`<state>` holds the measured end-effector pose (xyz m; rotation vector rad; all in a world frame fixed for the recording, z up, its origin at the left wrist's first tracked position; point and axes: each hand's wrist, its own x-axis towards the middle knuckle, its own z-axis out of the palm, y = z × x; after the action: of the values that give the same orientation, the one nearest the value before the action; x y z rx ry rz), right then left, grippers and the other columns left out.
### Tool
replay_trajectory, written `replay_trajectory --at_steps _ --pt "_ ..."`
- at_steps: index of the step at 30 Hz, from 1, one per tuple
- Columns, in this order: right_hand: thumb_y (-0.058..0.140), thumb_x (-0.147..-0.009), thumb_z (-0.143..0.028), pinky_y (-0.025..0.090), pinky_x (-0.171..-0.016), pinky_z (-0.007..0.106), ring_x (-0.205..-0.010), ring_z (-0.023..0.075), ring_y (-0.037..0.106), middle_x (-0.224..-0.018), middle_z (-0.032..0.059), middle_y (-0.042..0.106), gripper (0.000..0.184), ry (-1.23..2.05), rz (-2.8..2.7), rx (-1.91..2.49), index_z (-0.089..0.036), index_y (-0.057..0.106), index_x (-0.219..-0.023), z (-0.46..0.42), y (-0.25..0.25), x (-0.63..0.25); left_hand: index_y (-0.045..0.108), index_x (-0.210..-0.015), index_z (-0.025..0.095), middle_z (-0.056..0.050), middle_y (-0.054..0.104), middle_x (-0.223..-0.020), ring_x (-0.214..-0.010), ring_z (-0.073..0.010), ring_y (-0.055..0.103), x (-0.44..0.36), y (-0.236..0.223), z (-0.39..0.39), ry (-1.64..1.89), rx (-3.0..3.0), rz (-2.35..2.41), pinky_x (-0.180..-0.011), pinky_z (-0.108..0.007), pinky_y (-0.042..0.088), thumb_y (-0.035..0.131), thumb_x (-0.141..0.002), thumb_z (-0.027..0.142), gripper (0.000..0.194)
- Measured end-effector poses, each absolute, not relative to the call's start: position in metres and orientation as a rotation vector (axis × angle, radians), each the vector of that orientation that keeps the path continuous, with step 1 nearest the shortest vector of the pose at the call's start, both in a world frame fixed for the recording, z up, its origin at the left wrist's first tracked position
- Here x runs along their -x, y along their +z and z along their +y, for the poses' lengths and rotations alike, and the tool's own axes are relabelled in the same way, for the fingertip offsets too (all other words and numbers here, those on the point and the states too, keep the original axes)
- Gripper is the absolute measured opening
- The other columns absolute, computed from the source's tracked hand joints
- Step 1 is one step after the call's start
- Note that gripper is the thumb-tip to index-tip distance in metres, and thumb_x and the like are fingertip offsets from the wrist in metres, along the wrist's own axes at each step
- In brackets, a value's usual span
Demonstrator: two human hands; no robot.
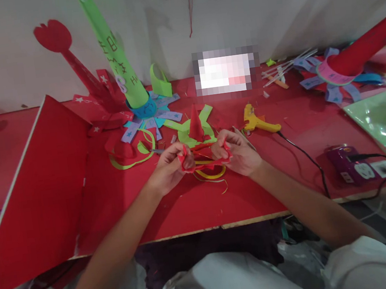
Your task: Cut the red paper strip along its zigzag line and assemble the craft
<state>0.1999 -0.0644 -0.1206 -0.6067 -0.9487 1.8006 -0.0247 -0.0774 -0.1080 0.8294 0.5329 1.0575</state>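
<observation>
Between my two hands stretches a red paper strip (208,165) with a jagged edge. My left hand (174,163) pinches one end of it, and my right hand (238,151) grips the other end. Just beyond my fingers lies a green paper cutout (185,137) with arms, and a red paper cone (195,124) stands on it. Under the strip a yellow ring-shaped piece (214,175) and a thin green paper sliver (224,187) rest on the table. A pair of scissors (157,151) shows partly beside my left hand.
A yellow glue gun (261,120) lies to the right, its cord running to a purple power socket (350,166). A red upright board (43,197) stands left. Behind are a green paper tube (115,55), a red paper flower (75,60) and another red tube (369,50) on the red table (195,215).
</observation>
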Motion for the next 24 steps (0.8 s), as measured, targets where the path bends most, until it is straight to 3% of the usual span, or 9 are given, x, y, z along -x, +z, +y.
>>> replay_trajectory --at_steps 3,9,15,24 --pt "0.096 -0.078 -0.054 0.04 -0.05 0.022 -0.052 0.0097 0.046 -0.057 -0.0066 0.056 0.041 1.808 -1.043 0.608 -0.023 0.069 -0.081 -0.066 -0.122 -0.198 0.071 -0.079 0.018 0.003 0.053 -0.058 -0.055 -0.0094 0.049 0.026 -0.114 -0.078 1.032 -0.917 0.559 -0.058 -0.023 0.044 0.097 -0.079 0.052 0.043" --pt "0.093 -0.082 -0.051 0.041 -0.052 0.024 -0.055 0.0099 0.052 -0.069 -0.0014 0.066 0.032 1.728 -1.273 0.701 -0.022 0.079 -0.082 -0.067 -0.124 -0.197 0.078 -0.082 0.017 -0.004 0.068 -0.075 -0.066 -0.0124 0.059 0.025 -0.113 -0.079 0.943 -1.184 0.701 -0.066 -0.025 0.049 0.087 -0.088 0.057 0.041" --pt "0.089 -0.087 -0.048 0.038 -0.054 0.024 -0.059 0.0103 0.05 -0.075 -0.0016 0.064 0.029 1.612 -1.459 0.719 -0.022 0.077 -0.088 -0.064 -0.123 -0.196 0.075 -0.078 0.018 -0.003 0.066 -0.072 -0.065 -0.0133 0.056 0.024 -0.111 -0.076 0.894 -1.427 0.806 -0.064 -0.026 0.047 0.081 -0.09 0.064 0.048" --pt "0.089 -0.086 -0.052 0.041 -0.059 0.025 -0.065 0.0117 0.052 -0.077 -0.0022 0.062 0.035 1.593 -1.486 0.757 -0.022 0.07 -0.089 -0.061 -0.124 -0.196 0.075 -0.083 0.018 -0.004 0.068 -0.074 -0.066 -0.0138 0.056 0.024 -0.121 -0.073 0.896 -1.56 0.871 -0.063 -0.025 0.045 0.081 -0.093 0.053 0.037"
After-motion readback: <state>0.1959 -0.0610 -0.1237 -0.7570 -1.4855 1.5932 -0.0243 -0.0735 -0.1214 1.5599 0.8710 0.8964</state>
